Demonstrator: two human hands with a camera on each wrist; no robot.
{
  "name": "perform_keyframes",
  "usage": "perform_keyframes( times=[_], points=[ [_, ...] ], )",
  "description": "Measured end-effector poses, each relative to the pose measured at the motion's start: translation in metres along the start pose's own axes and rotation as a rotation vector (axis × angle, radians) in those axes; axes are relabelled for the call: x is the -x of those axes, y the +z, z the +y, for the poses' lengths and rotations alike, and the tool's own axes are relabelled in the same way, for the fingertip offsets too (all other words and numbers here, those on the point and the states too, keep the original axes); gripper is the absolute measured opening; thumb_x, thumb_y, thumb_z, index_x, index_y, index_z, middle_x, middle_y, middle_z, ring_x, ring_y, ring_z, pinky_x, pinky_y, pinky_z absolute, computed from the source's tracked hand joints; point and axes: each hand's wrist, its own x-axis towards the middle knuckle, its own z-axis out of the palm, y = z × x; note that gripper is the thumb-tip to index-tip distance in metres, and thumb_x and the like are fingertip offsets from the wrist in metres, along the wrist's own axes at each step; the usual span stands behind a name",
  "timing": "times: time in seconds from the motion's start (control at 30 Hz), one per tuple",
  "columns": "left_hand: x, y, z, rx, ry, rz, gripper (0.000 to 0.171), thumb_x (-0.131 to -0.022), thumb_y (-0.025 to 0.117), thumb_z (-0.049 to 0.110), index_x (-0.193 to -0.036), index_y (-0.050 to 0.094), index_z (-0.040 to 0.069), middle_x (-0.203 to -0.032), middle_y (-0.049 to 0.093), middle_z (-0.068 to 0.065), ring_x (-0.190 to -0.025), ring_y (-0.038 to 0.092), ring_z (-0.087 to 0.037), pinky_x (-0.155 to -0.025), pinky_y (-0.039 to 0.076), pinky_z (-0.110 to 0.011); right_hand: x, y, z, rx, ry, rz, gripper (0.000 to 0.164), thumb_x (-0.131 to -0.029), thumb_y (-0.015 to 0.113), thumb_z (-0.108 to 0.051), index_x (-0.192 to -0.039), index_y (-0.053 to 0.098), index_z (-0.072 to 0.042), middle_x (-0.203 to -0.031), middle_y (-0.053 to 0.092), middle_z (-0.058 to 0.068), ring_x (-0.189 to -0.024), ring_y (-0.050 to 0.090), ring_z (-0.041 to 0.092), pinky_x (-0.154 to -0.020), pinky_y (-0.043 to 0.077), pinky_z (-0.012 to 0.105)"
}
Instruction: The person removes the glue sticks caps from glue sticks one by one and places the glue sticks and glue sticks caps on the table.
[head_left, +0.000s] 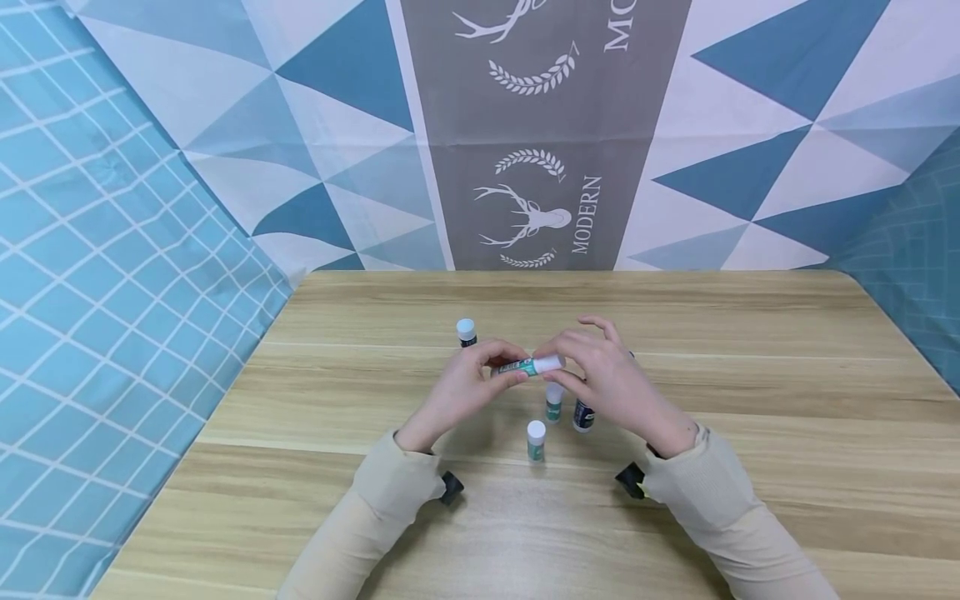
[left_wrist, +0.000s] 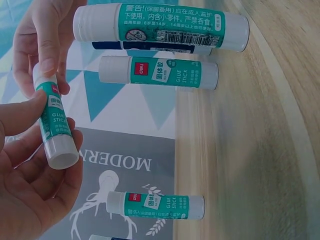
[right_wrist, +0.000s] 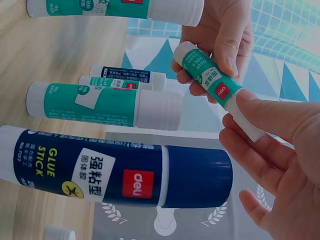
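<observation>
A green-labelled glue stick [head_left: 525, 367] with a white cap is held above the table between both hands. My left hand [head_left: 472, 377] grips its body between thumb and fingers. At the capped end, my right hand [head_left: 603, 375] pinches the white cap with thumb and index finger, its little finger raised. Close below stand two more green glue sticks, one in front [head_left: 536, 442] and one behind it [head_left: 553, 406]. Beside them is a navy glue stick [head_left: 584, 416], its blue cap [right_wrist: 200, 175] showing in the right wrist view; the right hand partly hides it from above.
Behind the left hand stands a navy-labelled glue stick with a white cap [head_left: 466, 328]. In the left wrist view, another green glue stick [left_wrist: 160, 205] stands low in the frame. The wooden table [head_left: 300, 417] meets a patterned cloth backdrop [head_left: 367, 208].
</observation>
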Motion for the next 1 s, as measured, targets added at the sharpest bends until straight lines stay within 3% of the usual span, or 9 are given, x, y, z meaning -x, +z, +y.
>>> perform_keyframes(
  times=[0.33, 0.63, 1.0],
  points=[
    [0.002, 0.0, -0.003, 0.056, 0.009, -0.008, 0.018, -0.081, 0.069, 0.02, -0.097, 0.065, 0.014, -0.092, 0.065, 0.005, -0.082, 0.056, -0.01, -0.076, 0.049, -0.038, 0.001, 0.0, 0.002, -0.001, -0.016, 0.006, 0.022, -0.077, 0.072, -0.014, -0.097, 0.064, -0.01, -0.095, 0.067, 0.0, -0.094, 0.06, 0.016, -0.102, 0.024, 0.048],
    [0.001, -0.002, -0.002, 0.054, 0.024, 0.01, 0.017, -0.08, 0.07, 0.021, -0.096, 0.066, 0.016, -0.09, 0.065, 0.009, -0.08, 0.056, -0.007, -0.073, 0.048, -0.029, 0.001, -0.002, 0.002, -0.017, 0.003, 0.013, 0.021, -0.078, 0.071, -0.015, -0.098, 0.064, -0.01, -0.096, 0.067, 0.0, -0.094, 0.06, 0.017, -0.102, 0.024, 0.047],
    [0.001, -0.009, 0.0, 0.06, 0.034, 0.043, 0.017, -0.079, 0.07, 0.019, -0.095, 0.065, 0.016, -0.087, 0.065, 0.007, -0.077, 0.054, -0.01, -0.069, 0.046, -0.029, 0.001, -0.01, 0.005, -0.026, 0.002, 0.064, 0.021, -0.078, 0.07, -0.012, -0.098, 0.062, -0.01, -0.098, 0.066, 0.002, -0.089, 0.061, 0.016, -0.102, 0.025, 0.046]
  ],
)
